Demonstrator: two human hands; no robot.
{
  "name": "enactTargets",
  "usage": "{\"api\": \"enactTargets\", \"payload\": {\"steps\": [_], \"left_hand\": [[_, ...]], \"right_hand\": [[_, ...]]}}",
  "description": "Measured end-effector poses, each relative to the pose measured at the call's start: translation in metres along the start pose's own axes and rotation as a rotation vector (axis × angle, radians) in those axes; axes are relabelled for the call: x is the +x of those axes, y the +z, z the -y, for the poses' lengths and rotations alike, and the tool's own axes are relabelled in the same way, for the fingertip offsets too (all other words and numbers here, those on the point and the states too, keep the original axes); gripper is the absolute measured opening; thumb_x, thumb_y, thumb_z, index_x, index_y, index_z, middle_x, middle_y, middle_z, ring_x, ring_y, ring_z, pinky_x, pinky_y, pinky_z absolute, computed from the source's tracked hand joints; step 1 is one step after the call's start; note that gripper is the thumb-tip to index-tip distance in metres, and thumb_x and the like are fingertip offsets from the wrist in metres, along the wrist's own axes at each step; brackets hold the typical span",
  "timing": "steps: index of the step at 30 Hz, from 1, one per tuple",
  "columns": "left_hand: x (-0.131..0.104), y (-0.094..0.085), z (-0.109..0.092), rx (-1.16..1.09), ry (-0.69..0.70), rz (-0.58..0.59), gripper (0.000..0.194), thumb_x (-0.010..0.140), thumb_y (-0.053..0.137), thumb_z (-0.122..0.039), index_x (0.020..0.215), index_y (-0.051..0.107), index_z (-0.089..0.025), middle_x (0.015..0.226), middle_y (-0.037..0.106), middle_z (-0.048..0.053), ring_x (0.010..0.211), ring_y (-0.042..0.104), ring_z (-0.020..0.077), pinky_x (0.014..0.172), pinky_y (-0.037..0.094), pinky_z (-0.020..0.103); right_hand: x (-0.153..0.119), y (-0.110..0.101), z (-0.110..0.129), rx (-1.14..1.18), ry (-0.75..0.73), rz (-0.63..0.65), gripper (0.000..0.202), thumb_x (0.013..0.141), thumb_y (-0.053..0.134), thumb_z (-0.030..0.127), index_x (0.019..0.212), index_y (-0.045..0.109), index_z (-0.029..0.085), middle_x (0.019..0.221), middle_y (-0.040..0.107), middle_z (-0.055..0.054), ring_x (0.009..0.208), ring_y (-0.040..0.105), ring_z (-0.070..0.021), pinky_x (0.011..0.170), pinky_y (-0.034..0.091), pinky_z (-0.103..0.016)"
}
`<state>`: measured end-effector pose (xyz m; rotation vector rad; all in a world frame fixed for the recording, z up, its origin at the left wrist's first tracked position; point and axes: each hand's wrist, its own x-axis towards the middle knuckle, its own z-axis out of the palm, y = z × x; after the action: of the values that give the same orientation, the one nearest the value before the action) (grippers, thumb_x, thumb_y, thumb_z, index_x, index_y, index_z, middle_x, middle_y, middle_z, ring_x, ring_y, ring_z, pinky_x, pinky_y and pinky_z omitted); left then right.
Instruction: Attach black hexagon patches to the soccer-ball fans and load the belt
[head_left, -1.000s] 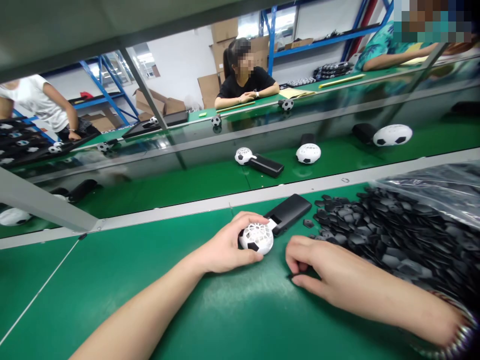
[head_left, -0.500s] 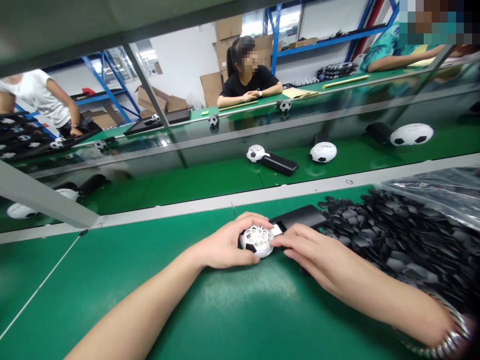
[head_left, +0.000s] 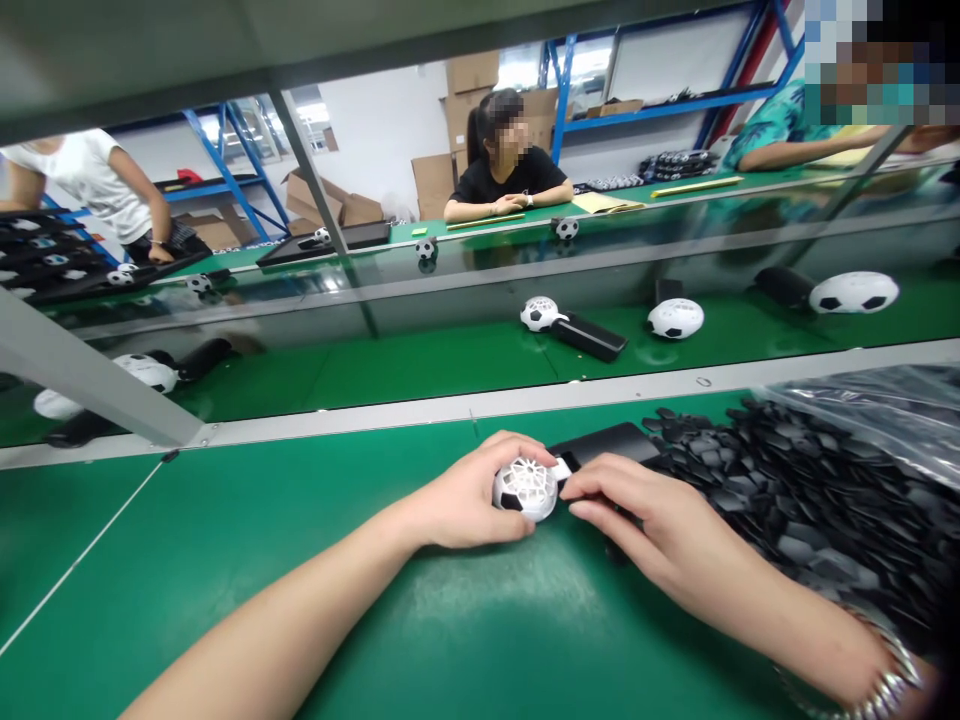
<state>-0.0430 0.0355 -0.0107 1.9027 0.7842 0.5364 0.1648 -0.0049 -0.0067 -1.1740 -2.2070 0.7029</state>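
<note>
The soccer-ball housing (head_left: pixel 534 490) lies on the green counter (head_left: pixel 337 630), gripped by the left hand's (head_left: pixel 465 497) fingers; the right hand (head_left: pixel 660 515) has moved up beside its white neck (head_left: pixel 561 470), though whether those fingers pinch anything is unclear. Black pieces (head_left: pixel 795 480) lie heaped rightward; beyond the belt (head_left: pixel 330 375), a co-worker (head_left: pixel 510 185) sits.

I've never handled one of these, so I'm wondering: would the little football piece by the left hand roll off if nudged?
The football piece might rock, since its sides are rounded, but its link to the black handle would probably stop free rolling. Its open white lattice looks rather thin, so it may be delicate.
</note>
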Motion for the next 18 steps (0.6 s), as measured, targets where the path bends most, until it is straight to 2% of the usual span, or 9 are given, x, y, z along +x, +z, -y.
{"api": "enactTargets", "payload": {"steps": [6, 12, 18], "left_hand": [[0.000, 0.001, 0.001, 0.005, 0.009, -0.023, 0.054, 0.061, 0.066, -0.009, 0.110, 0.052, -0.024, 0.122, 0.045, 0.004, 0.111, 0.047, 0.0226, 0.096, 0.036, 0.037], [0.001, 0.010, -0.001, 0.013, 0.005, -0.115, 0.049, 0.061, 0.074, -0.023, 0.105, 0.053, -0.022, 0.116, 0.049, 0.006, 0.106, 0.050, 0.0224, 0.093, 0.038, 0.036], [0.003, 0.017, -0.001, 0.067, 0.036, -0.208, 0.040, 0.060, 0.068, -0.012, 0.096, 0.054, -0.020, 0.107, 0.053, 0.005, 0.102, 0.051, 0.0209, 0.091, 0.039, 0.035]], "right_hand": [[0.003, 0.004, 0.000, 0.078, 0.030, 0.014, 0.014, 0.086, 0.050, 0.023, 0.084, 0.063, 0.025, 0.086, 0.063, 0.000, 0.080, 0.059, -0.0153, 0.071, 0.046, -0.025], [0.008, 0.008, 0.001, 0.084, 0.066, -0.004, 0.010, 0.083, 0.053, 0.021, 0.077, 0.062, 0.022, 0.078, 0.064, 0.000, 0.074, 0.059, -0.0164, 0.067, 0.045, -0.027], [0.010, 0.009, -0.004, 0.054, 0.084, -0.028, 0.010, 0.082, 0.055, 0.021, 0.072, 0.058, 0.020, 0.072, 0.060, 0.000, 0.067, 0.055, -0.0154, 0.061, 0.042, -0.027]]}}
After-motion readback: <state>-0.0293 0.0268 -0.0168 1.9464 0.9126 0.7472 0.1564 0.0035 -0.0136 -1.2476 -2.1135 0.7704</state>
